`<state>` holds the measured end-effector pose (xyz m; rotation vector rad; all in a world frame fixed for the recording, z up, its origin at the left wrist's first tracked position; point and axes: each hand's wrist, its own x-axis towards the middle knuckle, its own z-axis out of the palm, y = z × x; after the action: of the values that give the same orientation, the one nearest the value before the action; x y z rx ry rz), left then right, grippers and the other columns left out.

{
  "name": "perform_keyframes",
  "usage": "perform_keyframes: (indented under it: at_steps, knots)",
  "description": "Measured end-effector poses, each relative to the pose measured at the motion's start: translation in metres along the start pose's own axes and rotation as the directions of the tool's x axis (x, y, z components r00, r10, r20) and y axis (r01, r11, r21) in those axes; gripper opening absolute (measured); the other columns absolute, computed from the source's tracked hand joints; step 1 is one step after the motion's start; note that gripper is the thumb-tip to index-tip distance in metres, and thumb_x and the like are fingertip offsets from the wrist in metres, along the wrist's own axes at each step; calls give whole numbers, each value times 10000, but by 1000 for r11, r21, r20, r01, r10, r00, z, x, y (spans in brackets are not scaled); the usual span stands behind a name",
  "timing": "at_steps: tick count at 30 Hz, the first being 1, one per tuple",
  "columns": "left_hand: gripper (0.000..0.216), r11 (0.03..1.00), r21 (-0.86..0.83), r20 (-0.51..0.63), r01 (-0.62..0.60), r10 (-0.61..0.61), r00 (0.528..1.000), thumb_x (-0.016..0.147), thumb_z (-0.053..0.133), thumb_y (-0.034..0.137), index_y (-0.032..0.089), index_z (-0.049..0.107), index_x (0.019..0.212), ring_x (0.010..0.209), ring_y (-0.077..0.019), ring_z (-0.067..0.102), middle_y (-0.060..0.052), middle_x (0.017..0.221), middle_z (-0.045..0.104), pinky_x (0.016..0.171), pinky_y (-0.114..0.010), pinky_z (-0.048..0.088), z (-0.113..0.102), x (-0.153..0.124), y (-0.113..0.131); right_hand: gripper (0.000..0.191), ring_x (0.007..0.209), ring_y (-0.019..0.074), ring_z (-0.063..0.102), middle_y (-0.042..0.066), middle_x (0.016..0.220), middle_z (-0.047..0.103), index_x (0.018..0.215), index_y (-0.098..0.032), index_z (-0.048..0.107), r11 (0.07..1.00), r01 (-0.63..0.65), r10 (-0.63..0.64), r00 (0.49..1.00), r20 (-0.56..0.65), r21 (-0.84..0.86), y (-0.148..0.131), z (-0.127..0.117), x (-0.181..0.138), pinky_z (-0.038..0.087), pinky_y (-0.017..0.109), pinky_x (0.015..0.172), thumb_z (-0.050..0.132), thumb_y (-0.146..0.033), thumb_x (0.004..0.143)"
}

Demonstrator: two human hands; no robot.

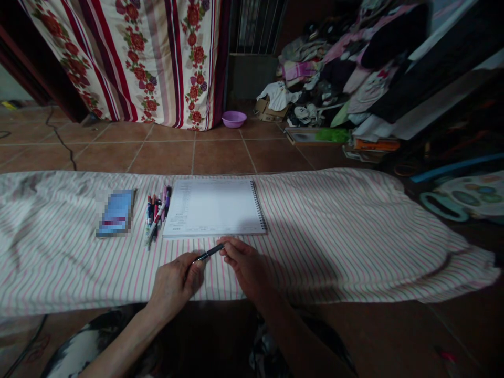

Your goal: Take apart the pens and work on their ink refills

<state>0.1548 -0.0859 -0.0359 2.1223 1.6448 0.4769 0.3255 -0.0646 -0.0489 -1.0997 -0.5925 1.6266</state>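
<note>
A dark pen (211, 252) is stretched between my two hands, just in front of the notebook. My left hand (175, 281) grips one end of it, thumb and fingers closed. The other end is pinched in the fingertips of my right hand (244, 262). Beyond my hands lies a spiral-bound notebook (216, 207), open at a mostly blank white page with faint print along its left and lower edges; its coil is on the right side. Left of the notebook is a small heap of pens and markers (156, 212).
A striped cloth (315, 226) covers the low table. A blurred blue item (115, 212) lies at its left. Past the table are a tiled floor (220, 152), a floral curtain (137, 58), a purple basin (234, 119) and heaped clothes (334, 68).
</note>
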Motion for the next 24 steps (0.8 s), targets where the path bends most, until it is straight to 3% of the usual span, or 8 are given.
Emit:
perform_keyframes:
  at_steps: [5, 9, 13, 16, 20, 24]
  knots:
    - [377, 1000, 19, -4, -24, 24, 1000, 881, 289, 375, 183, 602, 966, 764, -199, 654, -62, 858, 690, 639, -274, 478, -4, 2, -4, 289, 716, 119, 604, 44, 847, 675, 826, -185, 671, 995, -24, 18, 998, 62, 101, -5, 2, -3, 475, 245, 680, 718, -373, 611]
    - [371, 997, 57, 2, -61, 61, 998, 881, 287, 358, 177, 598, 972, 761, -202, 652, -65, 862, 685, 628, -280, 475, -4, 2, -3, 261, 609, 92, 580, 12, 686, 646, 662, -151, 615, 999, 9, -9, 1000, -1, 43, -3, 4, -2, 478, 230, 631, 739, -367, 584]
    - [367, 995, 69, 9, -71, 70, 997, 878, 294, 350, 171, 603, 967, 743, -199, 651, -68, 853, 682, 627, -283, 479, -1, 1, -3, 226, 549, 79, 552, -23, 574, 606, 632, -156, 610, 999, 31, -32, 999, -44, -33, 1, 0, 1, 457, 207, 567, 752, -318, 565]
    - [364, 994, 77, 3, -80, 80, 997, 878, 297, 347, 175, 602, 977, 759, -194, 650, -72, 868, 683, 649, -278, 483, 0, 2, -5, 201, 590, 90, 571, 8, 684, 659, 680, -158, 654, 996, 39, -42, 998, -37, -80, 0, -4, 2, 452, 207, 566, 740, -307, 576]
    - [369, 993, 87, -15, -82, 84, 996, 882, 288, 350, 173, 600, 971, 764, -195, 651, -72, 865, 683, 647, -274, 484, -2, 4, -6, 281, 702, 117, 606, 50, 883, 684, 838, -177, 668, 1000, 14, -14, 999, 41, -20, -5, -4, -1, 469, 228, 621, 722, -317, 600]
    - [370, 991, 101, -29, -91, 95, 995, 881, 290, 347, 165, 607, 939, 744, -193, 650, -74, 846, 680, 628, -268, 479, -3, 4, -5, 304, 653, 108, 606, 30, 808, 675, 815, -175, 637, 999, 0, -1, 999, 33, 33, -7, -1, -2, 478, 240, 625, 728, -363, 594]
